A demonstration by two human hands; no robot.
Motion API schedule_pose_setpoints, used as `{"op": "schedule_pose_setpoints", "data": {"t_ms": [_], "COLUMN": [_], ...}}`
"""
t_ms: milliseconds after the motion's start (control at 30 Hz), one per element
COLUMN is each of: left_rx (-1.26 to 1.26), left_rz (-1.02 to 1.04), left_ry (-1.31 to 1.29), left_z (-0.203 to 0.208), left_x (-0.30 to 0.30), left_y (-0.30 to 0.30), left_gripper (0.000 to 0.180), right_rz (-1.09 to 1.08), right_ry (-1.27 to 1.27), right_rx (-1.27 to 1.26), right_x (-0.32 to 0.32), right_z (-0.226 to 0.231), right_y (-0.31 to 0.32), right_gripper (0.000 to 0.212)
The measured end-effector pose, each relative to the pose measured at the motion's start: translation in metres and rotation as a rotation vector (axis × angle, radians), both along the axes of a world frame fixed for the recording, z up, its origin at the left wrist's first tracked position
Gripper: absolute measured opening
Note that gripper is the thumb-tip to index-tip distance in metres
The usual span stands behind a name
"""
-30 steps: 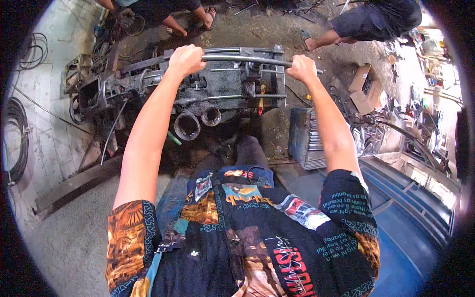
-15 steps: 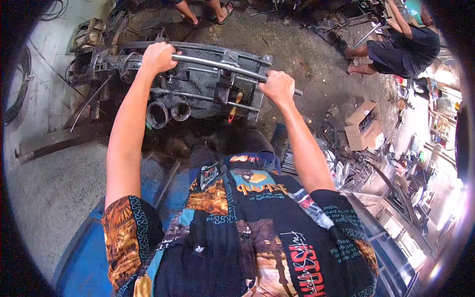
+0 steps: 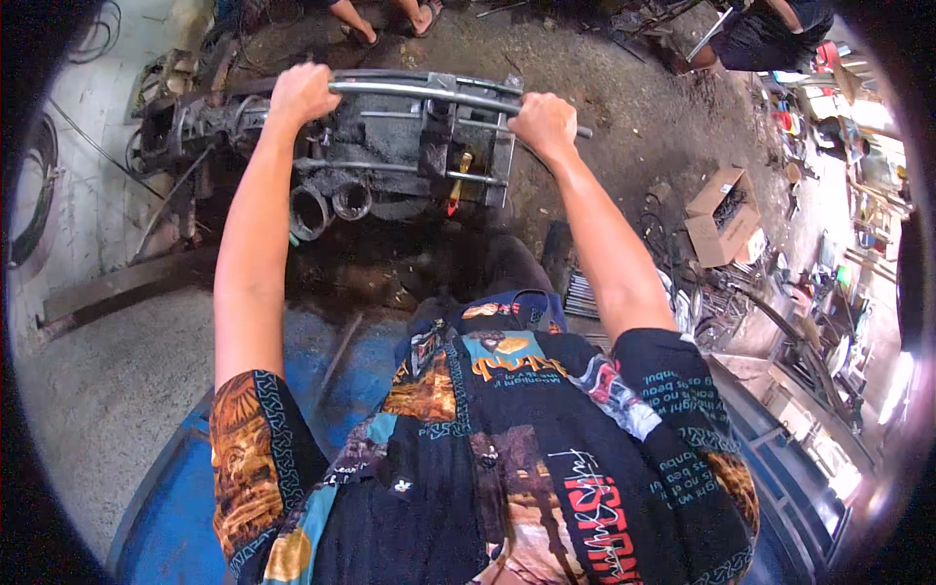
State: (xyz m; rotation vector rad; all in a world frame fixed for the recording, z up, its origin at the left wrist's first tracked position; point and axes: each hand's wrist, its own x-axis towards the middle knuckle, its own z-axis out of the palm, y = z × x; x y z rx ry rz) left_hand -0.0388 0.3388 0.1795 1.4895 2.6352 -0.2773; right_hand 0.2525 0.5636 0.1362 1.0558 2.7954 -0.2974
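Both my arms stretch forward to a long grey metal pipe (image 3: 419, 92), which lies crosswise over a dark, grimy machine bed (image 3: 385, 146). My left hand (image 3: 304, 94) is wrapped round the pipe's left part. Near its right end my right hand (image 3: 544, 125) grips it, and a short piece sticks out past the fist. On the machine, right of its middle, rests a brush-like tool (image 3: 456, 183) with a yellowish handle and a red tip. Two round, open metal cylinders (image 3: 310, 213) sit at the machine's near side, below my left hand.
An open cardboard box (image 3: 726, 222) with dark small parts stands on the dirty floor at right, near scattered metal pieces (image 3: 751, 331). A co-worker in dark clothes (image 3: 770, 39) holds a rod at the upper right. Another person's feet (image 3: 390, 24) show at the top. A blue surface (image 3: 175, 517) lies near me.
My hands and the pipe appear a little higher, still gripping. The whole view has shifted, so the co-worker at the upper right is now partly cut off.
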Motion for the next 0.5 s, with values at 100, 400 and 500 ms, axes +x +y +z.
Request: {"op": "schedule_pose_setpoints", "data": {"t_ms": [100,400,500], "left_rx": [0.058,0.177,0.127], "left_rz": [-0.059,-0.097,-0.082], "left_ry": [0.001,0.067,0.057], "left_z": [-0.003,-0.027,-0.023], "left_x": [-0.003,-0.011,-0.008], "left_y": [0.003,-0.012,-0.007], "left_gripper": [0.025,0.02,0.019], "right_rz": [0.002,0.137,0.125], "right_ry": [-0.015,-0.06,-0.063], "right_rx": [0.012,0.056,0.059], "right_x": [-0.001,-0.003,0.001], "right_z": [-0.006,-0.007,-0.01], "right_y": [0.004,0.002,0.007], "right_gripper": [0.03,0.032,0.03]}}
